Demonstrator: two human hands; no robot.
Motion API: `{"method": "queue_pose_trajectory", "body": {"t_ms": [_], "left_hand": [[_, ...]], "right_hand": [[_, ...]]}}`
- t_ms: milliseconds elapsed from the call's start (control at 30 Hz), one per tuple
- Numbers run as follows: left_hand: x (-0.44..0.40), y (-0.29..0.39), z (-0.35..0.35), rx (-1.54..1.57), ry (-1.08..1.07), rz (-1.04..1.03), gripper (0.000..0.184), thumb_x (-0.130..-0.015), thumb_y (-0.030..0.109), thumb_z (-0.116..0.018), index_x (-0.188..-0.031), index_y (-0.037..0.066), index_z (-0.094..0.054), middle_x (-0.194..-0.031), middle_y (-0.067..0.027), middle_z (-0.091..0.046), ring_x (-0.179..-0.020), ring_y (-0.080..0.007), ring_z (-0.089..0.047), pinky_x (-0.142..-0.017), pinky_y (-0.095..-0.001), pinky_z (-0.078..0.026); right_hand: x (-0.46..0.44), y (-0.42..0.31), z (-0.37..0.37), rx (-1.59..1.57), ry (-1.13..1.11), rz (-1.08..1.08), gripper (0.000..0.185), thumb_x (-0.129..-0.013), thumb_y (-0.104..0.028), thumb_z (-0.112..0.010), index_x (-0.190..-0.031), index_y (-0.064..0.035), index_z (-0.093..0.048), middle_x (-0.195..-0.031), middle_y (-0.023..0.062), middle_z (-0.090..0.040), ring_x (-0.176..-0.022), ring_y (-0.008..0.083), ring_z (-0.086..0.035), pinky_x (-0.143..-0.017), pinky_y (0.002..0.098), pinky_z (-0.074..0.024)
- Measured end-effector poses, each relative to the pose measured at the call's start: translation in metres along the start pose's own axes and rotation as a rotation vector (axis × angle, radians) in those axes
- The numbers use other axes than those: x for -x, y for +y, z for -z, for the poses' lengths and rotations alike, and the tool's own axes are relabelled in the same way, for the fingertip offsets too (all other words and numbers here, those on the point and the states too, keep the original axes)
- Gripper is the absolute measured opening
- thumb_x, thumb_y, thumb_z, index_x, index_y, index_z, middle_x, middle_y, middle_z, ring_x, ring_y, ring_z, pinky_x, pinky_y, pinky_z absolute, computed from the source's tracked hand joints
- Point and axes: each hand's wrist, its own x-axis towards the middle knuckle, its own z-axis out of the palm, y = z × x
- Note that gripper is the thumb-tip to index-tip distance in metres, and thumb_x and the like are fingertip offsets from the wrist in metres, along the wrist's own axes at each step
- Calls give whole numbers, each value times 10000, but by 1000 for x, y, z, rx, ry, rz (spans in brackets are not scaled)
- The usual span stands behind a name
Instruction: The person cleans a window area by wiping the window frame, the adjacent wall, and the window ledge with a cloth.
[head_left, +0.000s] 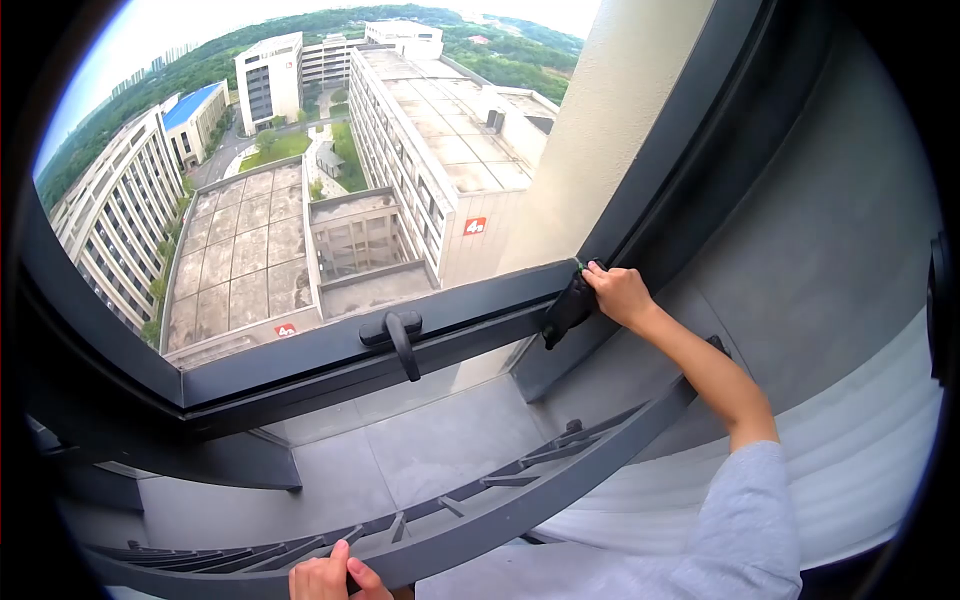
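My right hand [620,295] is at the lower right corner of the window frame [480,300], its fingers pinched on the top of a black object [570,308] that hangs down over the frame. A small green spot shows by the fingertips. My left hand [335,577] is at the bottom edge, by the dark metal railing [560,495], with its fingers curled together; what they hold, if anything, is hidden. Between the hands, a black window handle [396,335] points downward on the frame.
Beyond the glass stand several buildings [430,120], seen from high up. A white curtain [850,450] hangs at the right beside a grey wall [840,230]. The curved railing runs across the lower part of the view, below the window.
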Motion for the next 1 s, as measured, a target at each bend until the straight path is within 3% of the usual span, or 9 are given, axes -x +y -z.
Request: {"method": "queue_pose_trajectory", "body": {"t_ms": [167, 233, 300, 400, 433, 500, 600, 767, 1000], "left_hand": [[0, -2, -1, 15, 16, -17, 174, -911, 111, -621, -872, -1, -748, -634, -135, -579, -536, -314, -548, -521, -404, -441], [-1, -2, -1, 15, 10, -17, 175, -912, 114, -622, -871, -1, -748, -635, -136, -583, -538, -313, -552, -524, -403, -446], [-1, 0, -1, 25, -6, -19, 176, -913, 117, -623, -871, 0, -748, -637, -137, -586, -540, -312, -556, -527, -403, -452], [-4, 2, -1, 17, 7, -1, 182, -919, 121, -623, -873, -2, -749, -646, -139, -598, -549, -310, -566, -535, -402, -463], [-3, 2, 0, 18, 4, -8, 185, -922, 123, -622, -875, -4, -749, -648, -140, -601, -551, -311, -568, -536, -403, -464], [-3, 2, 0, 19, 3, -9, 188, -926, 124, -621, -878, -5, -749, -650, -141, -605, -554, -312, -571, -536, -405, -466], [-3, 0, 0, 23, -9, -16, 192, -930, 123, -618, -881, -10, -748, -655, -140, -608, -554, -310, -571, -536, -403, -464], [-1, -5, 2, 28, -35, -44, 185, -923, 115, -615, -891, -14, -744, -666, -127, -615, -554, -300, -573, -540, -392, -459], [-2, -4, 1, 31, -37, -53, 185, -919, 116, -614, -899, -18, -741, -669, -118, -619, -554, -289, -576, -541, -385, -462]], "right_hand": [[-24, 26, 73, -82, 243, -123, 173, -809, -3, -626, -939, -56, -727, -990, 95, -733, -811, 291, -719, -720, 378, -589], [-40, 48, 112, -57, 586, -110, 183, -803, 25, -628, -932, -62, -722, -916, 94, -725, -789, 295, -712, -708, 377, -588], [-52, 66, 145, -9, 834, -192, 245, -802, 35, -623, -1003, -67, -720, -990, 118, -704, -864, 318, -689, -769, 390, -573], [-61, 59, 148, 55, 928, -262, 304, -797, 18, -640, -1081, -65, -708, -1141, 150, -646, -1010, 357, -620, -889, 414, -529], [-56, 48, 131, 52, 796, -253, 348, -789, -81, -690, -1136, -49, -689, -1268, 160, -573, -1141, 377, -522, -995, 442, -460], [-47, 23, 98, 99, 552, -125, 432, -768, -261, -739, -1124, -22, -677, -1248, 144, -581, -1177, 347, -506, -1031, 449, -438], [-19, 5, 26, 71, 246, 179, 238, -696, -77, -680, -929, -33, -679, -1051, 94, -620, -1115, 291, -558, -1012, 382, -479], [-21, 5, 19, 66, 130, 173, 179, -679, 2, -652, -848, -42, -692, -942, 70, -645, -1042, 265, -584, -975, 363, -495], [-78, 52, 121, 164, 593, -80, 183, -762, 2, -639, -914, -48, -727, -958, 60, -673, -985, 266, -597, -888, 376, -512]]}}
